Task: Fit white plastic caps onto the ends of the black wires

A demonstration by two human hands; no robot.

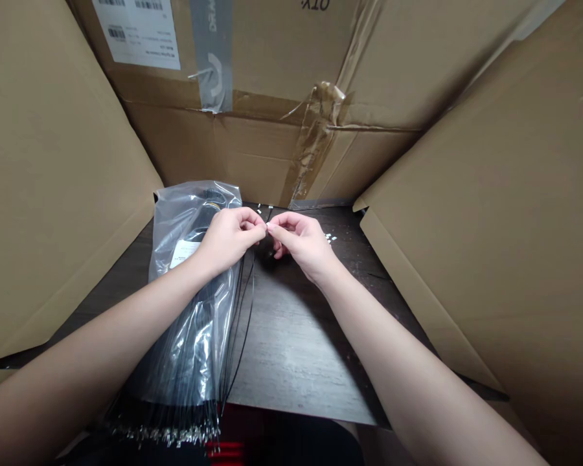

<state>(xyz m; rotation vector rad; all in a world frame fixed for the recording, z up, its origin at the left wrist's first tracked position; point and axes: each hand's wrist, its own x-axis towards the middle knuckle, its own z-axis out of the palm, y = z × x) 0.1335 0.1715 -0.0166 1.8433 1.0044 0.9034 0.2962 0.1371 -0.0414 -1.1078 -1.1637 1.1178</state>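
Note:
Over the dark table (291, 336), my left hand (230, 236) pinches with thumb and forefinger at what looks like the end of a thin black wire (246, 323). Its fingertips meet those of my right hand (298, 239), which pinches a tiny white connector (268, 225). Fingers cover most of the joint between wire and connector. Under my left forearm lies a clear plastic bag (194, 336) full of black wires, their metal-tipped ends (170, 433) sticking out of its open near end.
Small white connectors (330, 239) are scattered right of my right hand, with a few more (259, 209) behind my hands. A taped cardboard box (257, 142) stands at the back. Cardboard panels rise at the left (53, 181) and right (490, 213).

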